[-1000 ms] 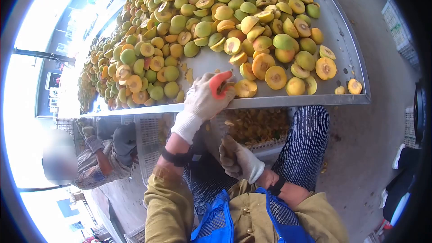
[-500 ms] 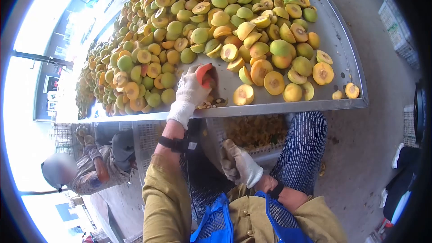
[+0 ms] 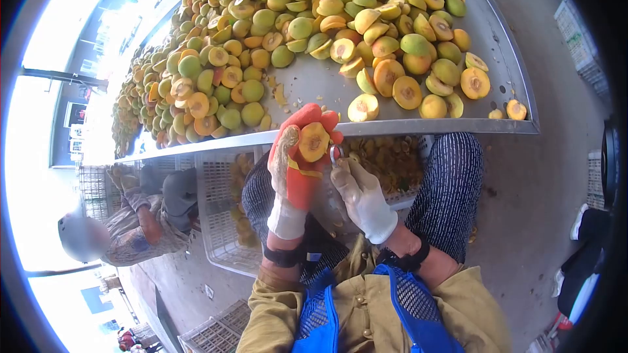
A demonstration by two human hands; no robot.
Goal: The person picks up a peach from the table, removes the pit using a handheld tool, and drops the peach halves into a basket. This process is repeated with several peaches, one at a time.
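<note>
My left hand (image 3: 291,173), in a white glove with an orange-red palm, is closed around a peach half (image 3: 314,142). The cut face of the fruit is turned up, its brown centre showing. Close on the right, my right hand (image 3: 363,199) in a soiled white glove grips a small pitting tool (image 3: 335,153) with a curved metal end. That metal end sits just beside the peach half; the handle is mostly hidden in my fingers. Both hands are in front of the metal table's near rim (image 3: 392,127), above my lap.
A large heap of halved peaches (image 3: 301,26) covers much of the metal table. Below its edge, a crate (image 3: 226,242) stands at left, and another container holds fruit scraps (image 3: 396,160) between my knees. Another person (image 3: 137,222) sits at the left; dark clothing shows at far right.
My left hand has come back from the tabletop to my lap with a peach half in it. My right hand has risen to meet it, and the tool now shows.
</note>
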